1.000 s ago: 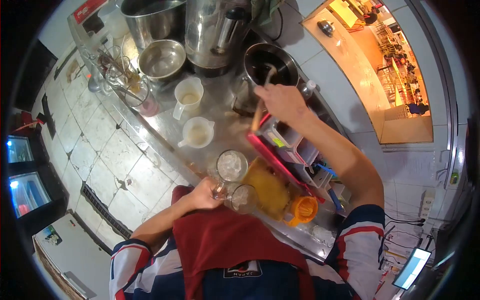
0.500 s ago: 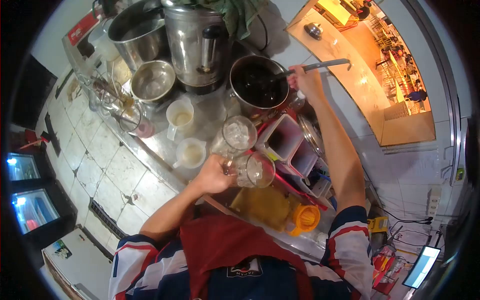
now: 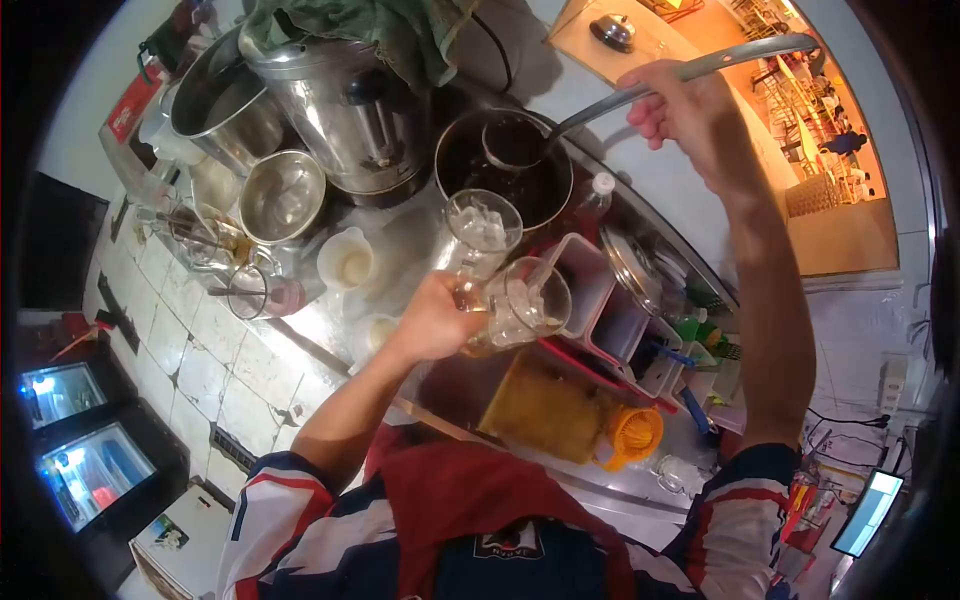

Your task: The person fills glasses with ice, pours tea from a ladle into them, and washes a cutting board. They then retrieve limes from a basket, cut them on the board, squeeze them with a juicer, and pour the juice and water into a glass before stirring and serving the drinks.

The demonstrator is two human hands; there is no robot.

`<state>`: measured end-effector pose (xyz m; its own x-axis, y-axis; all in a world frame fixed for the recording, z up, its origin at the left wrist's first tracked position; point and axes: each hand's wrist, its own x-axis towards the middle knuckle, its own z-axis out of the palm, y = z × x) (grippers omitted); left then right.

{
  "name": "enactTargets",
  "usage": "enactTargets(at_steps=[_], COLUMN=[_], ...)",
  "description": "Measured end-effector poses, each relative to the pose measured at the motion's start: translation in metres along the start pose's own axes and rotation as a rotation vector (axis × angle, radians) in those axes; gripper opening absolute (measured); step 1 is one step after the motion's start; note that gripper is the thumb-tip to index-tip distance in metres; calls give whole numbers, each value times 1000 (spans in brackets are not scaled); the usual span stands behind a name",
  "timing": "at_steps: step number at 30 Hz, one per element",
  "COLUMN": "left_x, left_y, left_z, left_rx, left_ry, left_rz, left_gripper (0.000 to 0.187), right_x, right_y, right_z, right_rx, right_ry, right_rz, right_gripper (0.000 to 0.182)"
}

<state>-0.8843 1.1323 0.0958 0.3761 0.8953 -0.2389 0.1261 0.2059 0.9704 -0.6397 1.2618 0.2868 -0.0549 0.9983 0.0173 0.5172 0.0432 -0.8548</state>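
My left hand (image 3: pixel 440 320) is closed around the handles of two glass mugs with ice in them. One ice-filled mug (image 3: pixel 480 232) overlaps the near rim of the pot in this view; the other mug (image 3: pixel 525 302) sits nearer to me. Up at the right, my right hand (image 3: pixel 685 118) grips the long handle of a metal ladle (image 3: pixel 515 143). The ladle's bowl, dark inside, is within the opening of a steel pot (image 3: pixel 441 172) of dark liquid.
A large steel urn (image 3: pixel 335 125) stands left of the pot, with a metal bowl (image 3: pixel 283 197) and a plastic measuring jug (image 3: pixel 347 258) nearby. Plastic bins (image 3: pixel 615 320), a cutting board (image 3: pixel 545 405) and an orange juicer (image 3: pixel 635 436) are at the right. A bottle (image 3: pixel 597 197) stands beside the pot.
My right hand has risen to the right, lifting the ladle so its bowl now shows above the liquid. My left hand has brought the mugs slightly right, nearer the pot.
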Motion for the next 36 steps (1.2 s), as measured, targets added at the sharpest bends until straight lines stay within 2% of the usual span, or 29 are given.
enactTargets(at_steps=[2, 3, 10, 13, 14, 16, 17, 19, 20, 22, 25, 27, 28, 30, 31, 32, 33, 35, 36], left_x=[3, 4, 0, -4, -5, -7, -8, -10, -11, -15, -19, -21, -23, -26, -28, -32, -35, -40, -40], left_y=[0, 0, -4, 1, 2, 2, 1, 1, 3, 6, 9, 9, 9, 9, 11, 13, 14, 3, -2], left_z=[-1, -1, 0, -2, -4, -5, -5, -6, -7, -9, -12, -16, -18, -20, -21, -22, -22, -29, -32], left_rx=[39, 77, 29, 46, 62, 76, 50, 22, 52, 85, 105, 80, 80, 92, 92, 130, 169, 182, 192], left_ry=[-5, -6, -4, 15, 9, 2, 11, 22, 32, 44, 87, 34, 37, 54, 59, 99, 134, 118, 105], left_rz=[0, 5, 42, 20, 33, 48, 62, 76, 103, 132, 115, 93, 98, 194, 201, 252, 302, 284, 265], left_gripper=[18, 18, 18, 18, 18, 17, 17, 16, 16, 16, 18, 19, 19, 19, 19, 19, 19, 16, 14], right_x=[-11, -17, -87, -116, -124, -136, -142, -152, -157, -166, -182, -186, -187, -187, -182, -176, -159, -121, -101], right_y=[-10, -18, -25, -14, -8, 4, 7, 10, 13, 18, 35, 46, 55, 62, 57, 46, 42, 41, 50], right_z=[-3, 0, 29, 47, 49, 51, 51, 51, 53, 56, 64, 69, 74, 83, 92, 93, 96, 85, 87], right_rx=[-8, -6, 63, 17, 15, -351, -355, -551, -553, -817, -816, -744, -747, -365, -22, 102, 382, 294, 114], right_ry=[-47, -36, -12, 65, 64, 66, 65, -72, -73, -132, -105, -62, -60, 239, 352, 411, 461, 393, 353], right_rz=[-41, 12, -21, -201, -201, -640, -641, -935, -937, -1128, -1160, -1193, -1198, -990, -754, -499, -299, -159, -226], right_gripper=[32, 31, 24, 19, 19, 19, 19, 29, 29, 37, 36, 30, 30, 23, 19, 21, 27, 27, 23])
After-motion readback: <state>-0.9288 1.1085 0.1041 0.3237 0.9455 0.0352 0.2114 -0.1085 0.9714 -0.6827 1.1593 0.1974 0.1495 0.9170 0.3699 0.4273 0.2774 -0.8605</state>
